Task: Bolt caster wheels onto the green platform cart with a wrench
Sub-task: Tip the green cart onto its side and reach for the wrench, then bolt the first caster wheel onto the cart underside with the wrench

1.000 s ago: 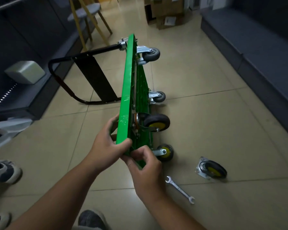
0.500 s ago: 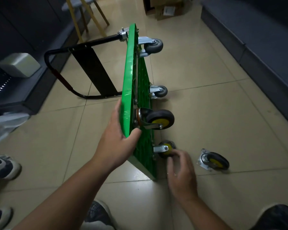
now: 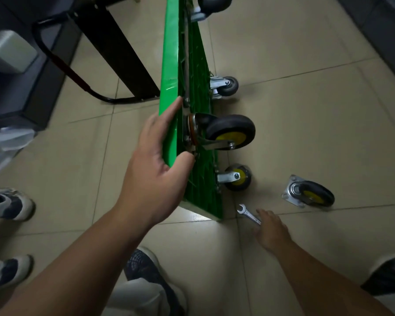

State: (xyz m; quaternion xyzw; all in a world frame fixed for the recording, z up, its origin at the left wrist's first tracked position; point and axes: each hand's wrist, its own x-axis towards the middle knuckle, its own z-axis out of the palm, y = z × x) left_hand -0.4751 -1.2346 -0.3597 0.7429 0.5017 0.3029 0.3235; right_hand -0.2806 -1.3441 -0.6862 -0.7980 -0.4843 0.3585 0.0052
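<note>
The green platform cart [image 3: 169, 65] stands on its long edge on the tiled floor, underside facing right. My left hand [image 3: 155, 179] grips its upper edge, thumb on the underside beside a yellow-hubbed caster [image 3: 228, 131] mounted there. A second yellow-hubbed caster [image 3: 237, 177] is mounted lower, near the floor. Two grey casters [image 3: 226, 86] sit farther along. One loose caster [image 3: 310, 195] lies on the floor to the right. My right hand [image 3: 271, 229] is down on the floor, fingers curled over the handle of the silver wrench [image 3: 245, 212]; only its open-ended head shows.
The cart's black folded handle [image 3: 78, 80] lies on the floor to the left. A dark bench with a grey box [image 3: 9, 51] runs along the left, another dark bench [image 3: 379, 30] along the right. Another person's shoes [image 3: 9, 204] stand at left; my own shoe [image 3: 144, 267] is below.
My right hand left the cart's near corner and dropped right and down onto the wrench. My left hand shifted further along the upper edge. The view moved closer and lower.
</note>
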